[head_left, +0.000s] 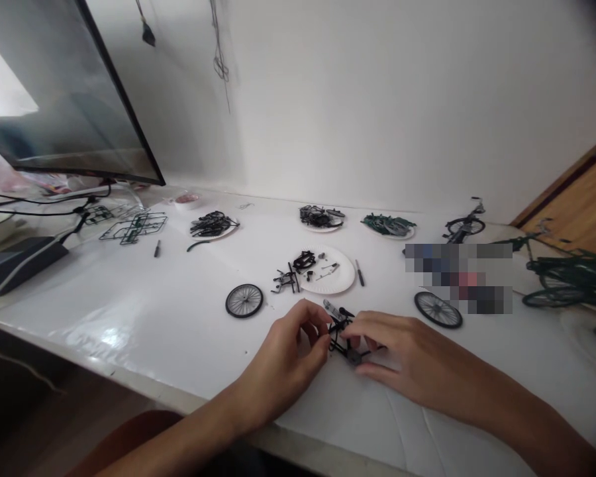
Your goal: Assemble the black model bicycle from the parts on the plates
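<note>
A small black model bicycle frame (342, 334) rests on the white table (144, 324) near its front edge, between my two hands. My left hand (291, 354) pinches the frame's left side with curled fingers. My right hand (395, 354) grips its right side, fingers closed over the lower part. A loose spoked wheel (244, 300) lies to the left of my hands and another wheel (438, 309) to the right. Just behind sits a white paper plate (338, 278) with small black parts, and more parts (285, 281) lie beside it.
Further plates of black parts (211, 224) (320, 217) and green parts (389, 225) line the back. Green part sprues (134, 227) lie left, under a tilted monitor (54, 99) with cables. Finished model bicycles stand at right (464, 226) (566, 275). A blurred patch (459, 277) hides something.
</note>
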### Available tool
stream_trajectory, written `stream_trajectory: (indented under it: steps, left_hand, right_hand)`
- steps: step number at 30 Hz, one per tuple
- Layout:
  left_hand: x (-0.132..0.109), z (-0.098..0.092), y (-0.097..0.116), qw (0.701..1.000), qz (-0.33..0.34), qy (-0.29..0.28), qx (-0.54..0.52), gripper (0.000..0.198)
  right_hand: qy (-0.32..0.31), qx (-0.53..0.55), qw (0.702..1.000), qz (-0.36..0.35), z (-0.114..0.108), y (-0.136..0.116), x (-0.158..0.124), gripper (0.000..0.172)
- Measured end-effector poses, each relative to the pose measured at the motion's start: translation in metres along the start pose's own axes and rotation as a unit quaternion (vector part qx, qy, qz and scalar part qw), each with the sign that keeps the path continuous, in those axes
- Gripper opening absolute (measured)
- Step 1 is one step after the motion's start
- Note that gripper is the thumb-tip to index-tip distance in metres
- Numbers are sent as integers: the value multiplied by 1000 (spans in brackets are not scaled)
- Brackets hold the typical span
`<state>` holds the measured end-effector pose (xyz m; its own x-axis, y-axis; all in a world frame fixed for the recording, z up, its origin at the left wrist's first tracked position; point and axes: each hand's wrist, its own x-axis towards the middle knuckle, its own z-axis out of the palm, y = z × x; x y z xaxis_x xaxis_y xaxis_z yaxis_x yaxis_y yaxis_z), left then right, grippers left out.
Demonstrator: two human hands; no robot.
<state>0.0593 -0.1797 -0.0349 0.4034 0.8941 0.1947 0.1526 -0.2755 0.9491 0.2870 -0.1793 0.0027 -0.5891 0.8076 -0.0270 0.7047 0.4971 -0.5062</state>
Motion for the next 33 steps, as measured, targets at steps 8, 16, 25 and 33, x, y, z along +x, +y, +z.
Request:
stream_trajectory:
  steps: [8, 16, 25, 33]
  left_hand:
    - [-3, 3, -3, 996, 50, 9, 80, 21]
    - [-9, 4, 12, 867, 279, -171, 376, 27]
    - [-9, 4, 10, 867, 298, -159, 367, 35]
    - [-4, 0, 4, 883, 276, -63, 375, 28]
  right_hand:
    - [68, -14, 997, 17, 4, 2, -1, 26]
    - [66, -40, 997, -10, -1, 4, 0, 12]
    - [60, -43, 997, -23, 0, 3, -2, 10]
    - [79, -41, 995, -47, -1, 0, -1, 8]
